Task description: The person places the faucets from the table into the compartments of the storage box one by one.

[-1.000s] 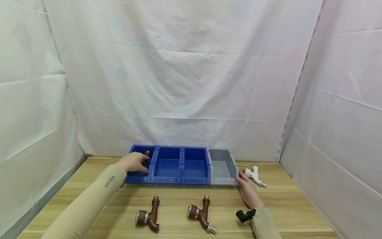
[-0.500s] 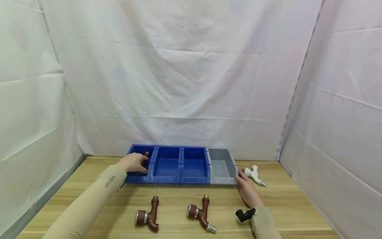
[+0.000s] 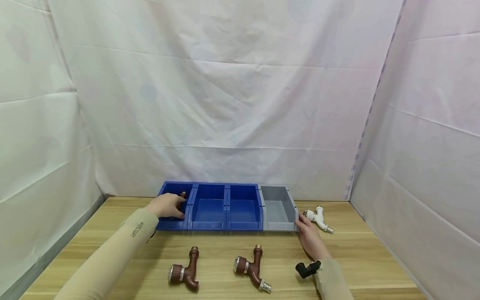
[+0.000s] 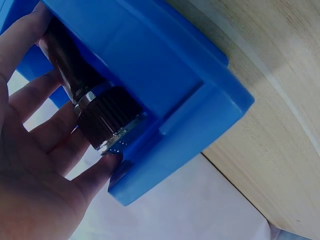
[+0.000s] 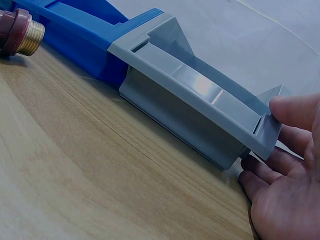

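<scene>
My left hand [image 3: 167, 205] reaches into the leftmost blue bin [image 3: 176, 185]. Its fingers are curled around a brown tap [image 4: 107, 117] with a ribbed knob and silver end cap, seen close up in the left wrist view. From the head, most of that tap is hidden behind the hand. On the far right of the row, my right hand [image 3: 312, 238] grips the front corner of the grey bin [image 5: 175, 115]. In the right wrist view, its thumb lies on the bin's edge and the other fingers sit behind and below it.
Two more brown taps, one plain-spouted [image 3: 191, 273] and one silver-tipped [image 3: 255, 271], lie on the wooden table [image 3: 217, 241] before the bins. A white tap [image 3: 319, 218] lies right of the grey bin. White cloth [image 3: 225, 104] hangs behind and at both sides.
</scene>
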`<control>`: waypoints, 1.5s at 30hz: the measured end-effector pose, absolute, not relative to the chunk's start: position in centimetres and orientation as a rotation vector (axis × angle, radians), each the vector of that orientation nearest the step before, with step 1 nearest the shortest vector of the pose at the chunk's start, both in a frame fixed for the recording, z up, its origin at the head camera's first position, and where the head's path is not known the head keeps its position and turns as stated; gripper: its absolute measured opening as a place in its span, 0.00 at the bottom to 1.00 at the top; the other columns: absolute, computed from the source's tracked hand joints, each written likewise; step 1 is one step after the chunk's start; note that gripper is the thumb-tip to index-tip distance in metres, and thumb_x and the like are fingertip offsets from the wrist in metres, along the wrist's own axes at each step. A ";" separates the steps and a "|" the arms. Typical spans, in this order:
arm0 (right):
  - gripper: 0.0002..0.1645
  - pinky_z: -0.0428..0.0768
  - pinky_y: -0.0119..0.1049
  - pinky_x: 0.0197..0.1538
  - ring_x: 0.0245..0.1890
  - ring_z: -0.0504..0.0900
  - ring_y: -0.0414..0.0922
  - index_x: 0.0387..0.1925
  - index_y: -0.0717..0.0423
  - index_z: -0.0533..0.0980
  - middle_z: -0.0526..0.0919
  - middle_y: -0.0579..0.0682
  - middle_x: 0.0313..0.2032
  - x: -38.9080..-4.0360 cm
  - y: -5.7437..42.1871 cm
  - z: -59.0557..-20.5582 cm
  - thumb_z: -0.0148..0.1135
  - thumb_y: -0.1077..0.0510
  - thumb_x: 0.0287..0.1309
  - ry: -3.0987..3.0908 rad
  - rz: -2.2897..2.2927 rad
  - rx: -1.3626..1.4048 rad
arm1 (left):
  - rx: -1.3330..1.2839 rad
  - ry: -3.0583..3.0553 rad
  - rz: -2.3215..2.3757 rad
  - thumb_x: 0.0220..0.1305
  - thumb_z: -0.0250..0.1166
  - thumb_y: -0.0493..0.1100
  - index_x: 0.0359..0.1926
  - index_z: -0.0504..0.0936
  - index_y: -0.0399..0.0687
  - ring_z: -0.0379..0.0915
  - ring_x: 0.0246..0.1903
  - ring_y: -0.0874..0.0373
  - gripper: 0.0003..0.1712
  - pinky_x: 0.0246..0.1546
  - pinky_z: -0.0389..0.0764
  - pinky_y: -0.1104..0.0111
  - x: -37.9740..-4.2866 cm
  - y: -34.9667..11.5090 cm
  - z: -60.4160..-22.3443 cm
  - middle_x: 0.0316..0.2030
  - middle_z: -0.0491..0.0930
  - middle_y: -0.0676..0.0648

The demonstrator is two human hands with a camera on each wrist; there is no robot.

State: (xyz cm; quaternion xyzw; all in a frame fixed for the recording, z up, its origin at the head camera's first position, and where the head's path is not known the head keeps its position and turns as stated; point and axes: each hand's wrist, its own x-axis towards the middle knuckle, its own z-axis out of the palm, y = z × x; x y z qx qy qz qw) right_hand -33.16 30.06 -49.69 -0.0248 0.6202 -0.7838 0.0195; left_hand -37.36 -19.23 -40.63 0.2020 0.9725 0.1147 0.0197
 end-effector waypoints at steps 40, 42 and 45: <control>0.35 0.46 0.46 0.72 0.74 0.41 0.53 0.75 0.65 0.41 0.38 0.60 0.75 -32.9 29.9 -49.9 0.42 0.63 0.74 1.955 -2.424 -0.084 | 0.615 3.007 0.363 0.49 0.75 0.48 0.56 0.79 0.35 0.75 0.51 0.38 0.35 0.48 0.75 0.46 -37.6 -19.4 -41.7 0.52 0.79 0.36; 0.35 0.46 0.46 0.72 0.74 0.41 0.52 0.75 0.65 0.41 0.38 0.60 0.75 -32.9 29.9 -49.8 0.42 0.63 0.74 1.949 -2.424 -0.091 | 0.611 3.010 0.360 0.49 0.75 0.48 0.56 0.79 0.35 0.74 0.51 0.38 0.35 0.48 0.75 0.46 -37.6 -19.4 -41.7 0.52 0.79 0.36; 0.35 0.46 0.46 0.72 0.74 0.40 0.52 0.75 0.65 0.40 0.37 0.60 0.75 -32.9 29.9 -49.8 0.41 0.63 0.75 1.951 -2.418 -0.098 | 0.608 3.010 0.363 0.49 0.75 0.48 0.56 0.79 0.35 0.74 0.52 0.38 0.35 0.48 0.75 0.46 -37.6 -19.4 -41.7 0.52 0.79 0.36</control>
